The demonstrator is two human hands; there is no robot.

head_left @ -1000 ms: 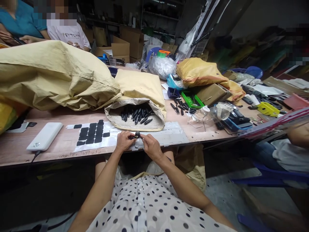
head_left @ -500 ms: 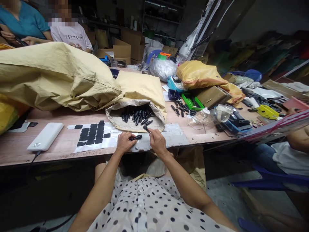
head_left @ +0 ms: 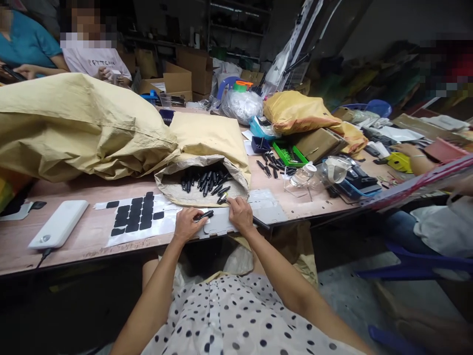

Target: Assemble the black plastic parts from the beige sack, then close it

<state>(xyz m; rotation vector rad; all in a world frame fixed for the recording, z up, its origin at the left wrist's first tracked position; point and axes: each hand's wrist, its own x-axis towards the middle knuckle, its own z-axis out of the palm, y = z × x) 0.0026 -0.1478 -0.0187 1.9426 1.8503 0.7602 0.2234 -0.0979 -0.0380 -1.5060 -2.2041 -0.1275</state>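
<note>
My left hand (head_left: 187, 223) rests at the table's front edge, its fingers closed on a short black tube-shaped piece (head_left: 204, 215). To its right, my right hand (head_left: 241, 213) is closed round a black-handled tool (head_left: 261, 223). Its handle sticks out behind the hand toward the table edge, and a shiny yellowish end (head_left: 223, 198) shows at the fingertips; the middle is hidden by my fingers. Just beyond both hands lies an open beige sack (head_left: 210, 130), its mouth facing me. Several black pointed pieces (head_left: 207, 181) lie inside it. A flat grey board (head_left: 268, 204) is under my hands.
White sheets bear black rounded stickers (head_left: 133, 214) at left, near a white power bank (head_left: 59, 224). A large beige sack (head_left: 81, 128) lies behind. Rightward are a green tray (head_left: 290, 154), loose black parts, a clear bottle (head_left: 303, 175) and a yellow sack (head_left: 301, 112). Co-workers sit at both sides.
The end at my right fingertips, dark and round before, now looks shiny and yellowish, and the handle shows behind that hand. My view has shifted slightly. A co-worker's arm reaches in at right.
</note>
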